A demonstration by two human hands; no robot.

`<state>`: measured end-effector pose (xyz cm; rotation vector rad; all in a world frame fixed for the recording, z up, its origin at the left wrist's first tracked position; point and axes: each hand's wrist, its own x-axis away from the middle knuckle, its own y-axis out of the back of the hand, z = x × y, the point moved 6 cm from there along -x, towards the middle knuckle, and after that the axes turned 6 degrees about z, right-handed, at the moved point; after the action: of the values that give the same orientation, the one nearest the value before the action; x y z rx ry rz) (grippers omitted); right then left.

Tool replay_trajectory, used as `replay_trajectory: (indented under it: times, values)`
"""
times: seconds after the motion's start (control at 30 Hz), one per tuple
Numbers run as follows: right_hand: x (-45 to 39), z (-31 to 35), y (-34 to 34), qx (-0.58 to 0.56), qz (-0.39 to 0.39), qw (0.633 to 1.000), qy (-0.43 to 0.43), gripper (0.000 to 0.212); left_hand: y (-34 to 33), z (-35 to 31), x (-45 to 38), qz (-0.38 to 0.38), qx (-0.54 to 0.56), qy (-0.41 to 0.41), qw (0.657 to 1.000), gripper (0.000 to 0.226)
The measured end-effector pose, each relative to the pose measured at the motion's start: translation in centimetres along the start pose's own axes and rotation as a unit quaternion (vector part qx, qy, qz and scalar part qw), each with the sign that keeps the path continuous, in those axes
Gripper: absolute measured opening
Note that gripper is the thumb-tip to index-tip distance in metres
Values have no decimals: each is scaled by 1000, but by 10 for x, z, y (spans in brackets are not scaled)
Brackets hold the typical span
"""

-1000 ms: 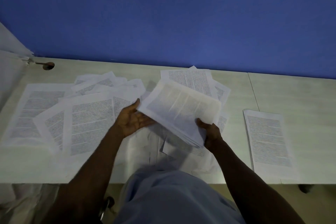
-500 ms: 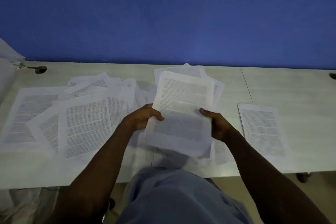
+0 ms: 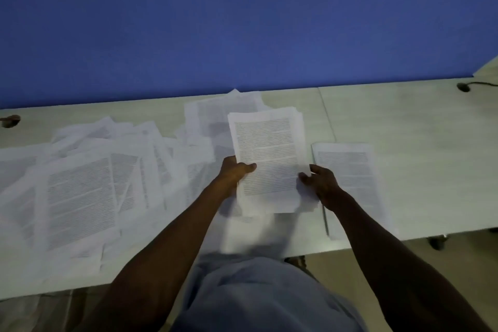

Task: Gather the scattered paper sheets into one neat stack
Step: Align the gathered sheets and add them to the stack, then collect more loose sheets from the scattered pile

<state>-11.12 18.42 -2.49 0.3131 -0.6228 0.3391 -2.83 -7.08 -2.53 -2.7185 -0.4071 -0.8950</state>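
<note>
1. far left to centre-left of frame: scattered sheets fanned over one another on the pale table, printed sides up, edges crossing at many angles; more loose pages behind the held bundle, upper centre.
2. centre: left hand closed on the left edge of the gathered stack, thumb on top, fingers hidden beneath.
3. stack roughly squared, tilted slightly, near edge blurred; whether resting on the table or lifted clear cannot be told.
4. right of centre: right hand at the stack's right edge, fingers loosely curled and partly open; firm grip or mere touch not discernible.
5. further right: separate small pile lying flat, just beside the right hand.
6. handling judgement: light, limp, slippery sheet on sheet; likely to fan or slide if pinched at one corner. best taken at both long edges, then tapped square.
7. surface: smooth, matt, seam right of centre; a dark cable grommet upper right.
8. room: blue wall behind, dim light.
</note>
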Motion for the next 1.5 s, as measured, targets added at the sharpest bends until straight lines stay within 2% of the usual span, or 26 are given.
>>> replay_trajectory:
  times: [0.1, 0.2, 0.3, 0.43, 0.5, 0.6, 0.67, 0.77, 0.97, 1.03, 1.1, 1.17, 1.27, 1.33, 1.4, 1.5]
  values:
    - [-3, -14, 75, 101, -113, 988, 2, 26, -65, 9, -19, -5, -100, 22, 995, 37]
    - [-4, -36, 141, 105, -170, 980, -21, 23, -128, 17, -33, -14, -174, 37, 984, 26]
    - [-1, -61, 189, 106, -195, 974, -45, 21, -178, 31, -42, -14, -224, 47, 973, 28]
    - [0, -84, 221, 142, -183, 970, -73, 23, -216, 49, -45, -16, -296, 38, 954, 37]
    - [2, -91, 224, 161, -177, 967, -89, 31, -226, 50, -43, -27, -334, 26, 942, 40]
    - [11, -82, 227, 233, -265, 934, -56, 44, -227, 43, -38, -85, -399, 12, 913, 56]
    - [12, -65, 215, 237, -274, 932, 10, 38, -217, 37, -35, -126, -413, 18, 902, 61]
    - [-3, -38, 171, 221, -178, 956, 76, 23, -186, 30, -29, -162, -401, 27, 901, 47]
    - [-21, 11, 34, 234, 2, 967, 99, 16, -66, 26, 16, -281, -315, 26, 906, 27]
    - [-24, 18, -12, 282, 48, 954, 92, 21, -20, 30, 37, -336, -315, 33, 887, 35]
    - [-23, 19, -55, 348, 77, 932, 57, 39, 23, 36, 57, -383, -350, 81, 851, 50]
    - [-16, 14, -90, 368, 69, 927, 7, 65, 58, 43, 69, -395, -363, 136, 833, 63]
    - [-3, 11, -126, 347, 18, 935, -66, 99, 87, 51, 69, -372, -336, 155, 851, 79]
    - [0, 12, -147, 336, 12, 937, -92, 112, 100, 52, 65, -379, -302, 165, 859, 84]
    - [-3, 16, -163, 319, 18, 943, -93, 107, 111, 50, 63, -404, -293, 190, 846, 79]
    - [-6, 27, -173, 323, 7, 946, -40, 67, 131, 44, 60, -424, -317, 190, 827, 81]
